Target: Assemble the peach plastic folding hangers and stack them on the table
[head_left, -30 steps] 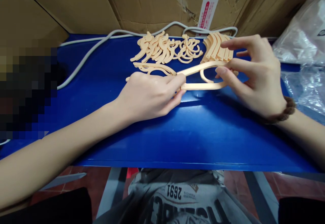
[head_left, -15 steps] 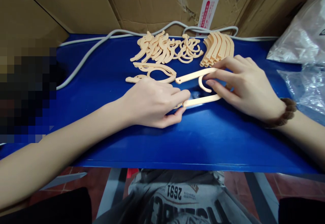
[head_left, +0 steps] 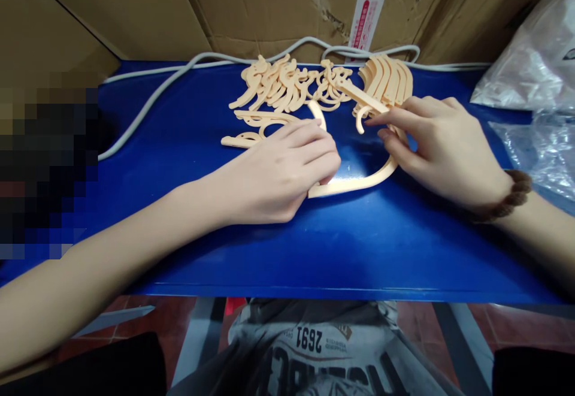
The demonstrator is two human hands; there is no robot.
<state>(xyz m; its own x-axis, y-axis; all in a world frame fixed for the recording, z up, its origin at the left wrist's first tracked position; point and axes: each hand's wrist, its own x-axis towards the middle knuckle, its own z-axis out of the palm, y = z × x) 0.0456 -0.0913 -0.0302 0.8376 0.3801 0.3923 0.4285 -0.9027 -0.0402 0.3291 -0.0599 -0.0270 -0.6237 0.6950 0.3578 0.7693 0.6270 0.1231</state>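
A cream plastic folding hanger (head_left: 359,187) lies between my hands on the blue tabletop, its two arms spread apart. My right hand (head_left: 444,150) is closed on its jointed end, beside the small curved hook (head_left: 360,121). The upper arm (head_left: 362,95) points up and left towards the piles. My left hand (head_left: 283,171) is closed at the free end of the lower arm, and a curved strip (head_left: 317,114) sticks up past its knuckles. What its fingertips pinch is hidden. Behind that hand lie finished-looking folded hanger pieces (head_left: 245,139), partly covered.
Piles of loose curved parts (head_left: 274,84) and a neat stack of arms (head_left: 389,78) lie at the back. A white cable (head_left: 157,105) runs along cardboard boxes (head_left: 269,12). Clear plastic bags (head_left: 530,54) sit at the right. The table's front edge (head_left: 314,294) is near my lap.
The hanger's upper arm has swung up and away from the lower one. The curved strip now shows above my left hand, whose fingers have curled in. My right hand has barely moved.
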